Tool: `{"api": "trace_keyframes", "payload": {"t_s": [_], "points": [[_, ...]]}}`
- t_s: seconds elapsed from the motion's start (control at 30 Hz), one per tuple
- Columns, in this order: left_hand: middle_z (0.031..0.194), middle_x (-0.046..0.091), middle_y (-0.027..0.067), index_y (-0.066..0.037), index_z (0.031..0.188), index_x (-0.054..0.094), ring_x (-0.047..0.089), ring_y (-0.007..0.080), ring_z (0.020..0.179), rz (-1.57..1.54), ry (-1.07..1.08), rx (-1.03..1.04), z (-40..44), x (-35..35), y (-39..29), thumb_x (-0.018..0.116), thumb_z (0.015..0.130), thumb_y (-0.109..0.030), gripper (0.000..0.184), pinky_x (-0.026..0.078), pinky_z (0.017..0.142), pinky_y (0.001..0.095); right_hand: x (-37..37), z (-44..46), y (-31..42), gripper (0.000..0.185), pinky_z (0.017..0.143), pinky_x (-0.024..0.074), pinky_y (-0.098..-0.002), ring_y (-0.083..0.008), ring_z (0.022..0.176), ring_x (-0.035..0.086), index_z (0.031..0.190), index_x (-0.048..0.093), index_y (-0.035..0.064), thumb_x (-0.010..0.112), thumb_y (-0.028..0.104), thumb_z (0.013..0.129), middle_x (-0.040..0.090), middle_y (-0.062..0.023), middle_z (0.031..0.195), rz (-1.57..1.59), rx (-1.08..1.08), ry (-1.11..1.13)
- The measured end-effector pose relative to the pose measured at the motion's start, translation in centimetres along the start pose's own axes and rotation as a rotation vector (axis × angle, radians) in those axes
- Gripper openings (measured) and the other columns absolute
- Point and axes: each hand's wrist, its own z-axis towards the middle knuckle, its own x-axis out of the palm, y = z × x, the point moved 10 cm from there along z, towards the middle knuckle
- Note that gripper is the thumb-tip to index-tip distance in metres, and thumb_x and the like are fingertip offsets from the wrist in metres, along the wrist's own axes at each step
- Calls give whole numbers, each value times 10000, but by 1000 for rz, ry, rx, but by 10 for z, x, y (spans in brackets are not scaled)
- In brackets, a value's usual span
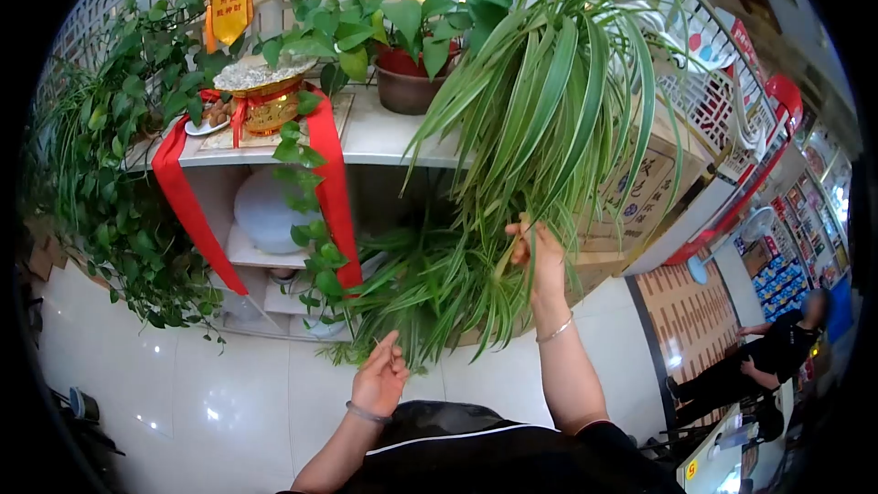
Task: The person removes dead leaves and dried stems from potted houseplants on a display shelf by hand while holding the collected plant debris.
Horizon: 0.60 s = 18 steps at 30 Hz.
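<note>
A large spider plant (558, 82) with long green-and-white striped leaves hangs over the right end of a white shelf unit (393, 142). Among its lower leaves, my right hand (538, 254) is closed in a pinch on a spider plant leaf, and a yellowish leaf (503, 263) shows beside the fingers. Lower and to the left, my left hand (380, 381) is raised with its fingers curled together, just below the hanging plantlets (430, 288). Whatever it holds, if anything, is too small to make out.
On the shelf top stand a brown pot (409, 91) of broad-leaved vine and a gold bowl (265, 105) with red ribbons (329, 160). Trailing vines hang at left. A cardboard box (631, 192) stands at right. Another person (764, 357) is farther right, near a table.
</note>
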Motion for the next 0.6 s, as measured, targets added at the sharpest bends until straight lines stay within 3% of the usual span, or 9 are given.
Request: {"api": "trace_keyframes", "payload": {"t_s": [0.27, 0.47, 0.5, 0.6], "points": [[862, 499, 18, -41, 1238, 423, 407, 113, 663, -1, 13, -51, -3, -2, -3, 431, 914, -105, 331, 344, 607, 250, 12, 1, -5, 291, 568, 461, -209, -73, 630, 508, 1142, 487, -28, 490, 149, 910, 587, -46, 872, 18, 44, 59], [860, 501, 15, -48, 1241, 420, 413, 114, 665, -34, 30, -43, -6, -8, -10, 432, 911, -99, 334, 348, 606, 252, 21, -4, -26, 274, 537, 448, -207, -73, 620, 518, 1109, 502, -14, 506, 166, 902, 584, -38, 873, -17, 119, 68], [859, 502, 16, -48, 1242, 419, 414, 114, 665, -41, 25, -36, -8, -9, -13, 434, 909, -97, 336, 350, 606, 253, 24, -7, -28, 273, 581, 460, -214, -75, 663, 527, 1099, 528, 9, 510, 195, 899, 589, -31, 909, -2, 124, 81], [852, 505, 19, -48, 1244, 417, 416, 116, 664, -45, 9, -14, -10, -11, -20, 440, 903, -90, 345, 354, 604, 253, 23, -2, -40, 274, 585, 450, -211, -72, 668, 514, 1089, 532, -4, 513, 194, 901, 571, -14, 850, 50, 121, 74]]}}
